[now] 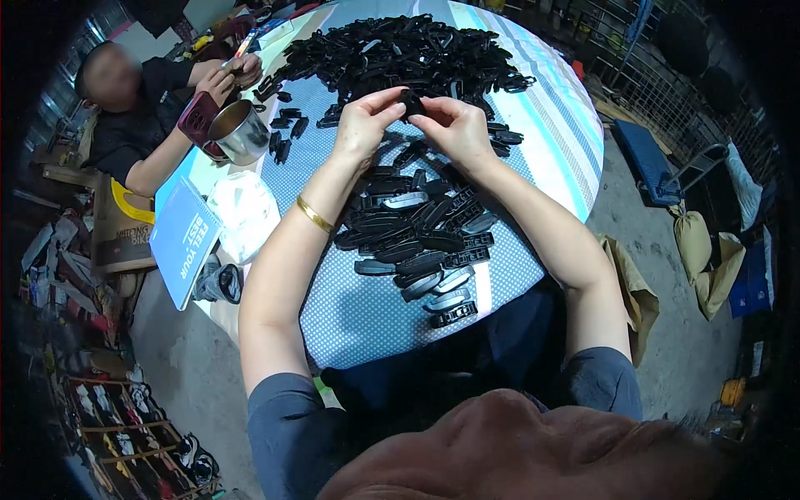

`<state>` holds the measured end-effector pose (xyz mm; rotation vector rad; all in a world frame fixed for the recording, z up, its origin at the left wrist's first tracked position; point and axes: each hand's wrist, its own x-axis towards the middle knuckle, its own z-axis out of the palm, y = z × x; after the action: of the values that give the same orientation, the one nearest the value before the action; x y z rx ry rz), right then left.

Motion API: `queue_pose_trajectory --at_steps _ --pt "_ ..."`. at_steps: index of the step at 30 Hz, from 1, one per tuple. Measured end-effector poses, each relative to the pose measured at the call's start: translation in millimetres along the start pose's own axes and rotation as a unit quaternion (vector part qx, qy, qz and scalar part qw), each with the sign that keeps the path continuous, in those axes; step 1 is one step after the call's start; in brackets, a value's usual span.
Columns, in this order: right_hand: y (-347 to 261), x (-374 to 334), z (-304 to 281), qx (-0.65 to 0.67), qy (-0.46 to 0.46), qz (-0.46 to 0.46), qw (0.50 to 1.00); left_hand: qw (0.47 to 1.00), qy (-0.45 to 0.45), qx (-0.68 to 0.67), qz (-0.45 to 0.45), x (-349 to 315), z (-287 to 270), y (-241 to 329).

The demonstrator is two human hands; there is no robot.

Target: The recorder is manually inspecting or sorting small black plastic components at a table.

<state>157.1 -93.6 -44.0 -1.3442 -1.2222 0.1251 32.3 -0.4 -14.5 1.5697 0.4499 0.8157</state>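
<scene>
Left hand (363,127) and right hand (461,132), nearly closed, are pinching one black piece (412,103) near the black heap (400,54). A metal mug (247,133) is standing left of that heap.

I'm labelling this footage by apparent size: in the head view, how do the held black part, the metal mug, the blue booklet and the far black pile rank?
Largest to smallest:
1. Far black pile
2. Blue booklet
3. Metal mug
4. Held black part
</scene>
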Motion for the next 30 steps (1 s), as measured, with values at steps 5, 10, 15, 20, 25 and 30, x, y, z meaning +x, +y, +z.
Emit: queue_pose_trajectory --at_steps 5,10,15,20,25,30 --pt "-4.9 -2.8 -2.9 -0.098 0.012 -0.104 0.990 1.000 -0.003 0.022 0.021 -5.6 11.8 5.4" --pt "-13.8 -1.0 -0.8 -0.021 -0.009 0.007 1.000 0.996 -0.034 -0.062 0.046 -2.9 6.2 5.7" --pt "-1.7 8.1 -7.5 0.117 -0.157 0.087 0.977 0.993 -0.094 -0.023 0.073 2.7 -4.0 6.8" --pt "-2.9 -1.7 -0.1 0.024 -0.079 -0.042 0.996 0.987 -0.129 -0.005 0.092 -1.3 -6.8 9.9" --pt "-10.8 3.8 -8.5 0.026 -0.146 0.016 0.989 0.992 -0.105 -0.044 0.061 -1.7 -5.5 16.8" --pt "-7.4 5.5 -12.6 0.102 -0.161 -0.031 0.981 0.972 -0.150 -0.178 0.014 -2.4 -4.7 20.3"
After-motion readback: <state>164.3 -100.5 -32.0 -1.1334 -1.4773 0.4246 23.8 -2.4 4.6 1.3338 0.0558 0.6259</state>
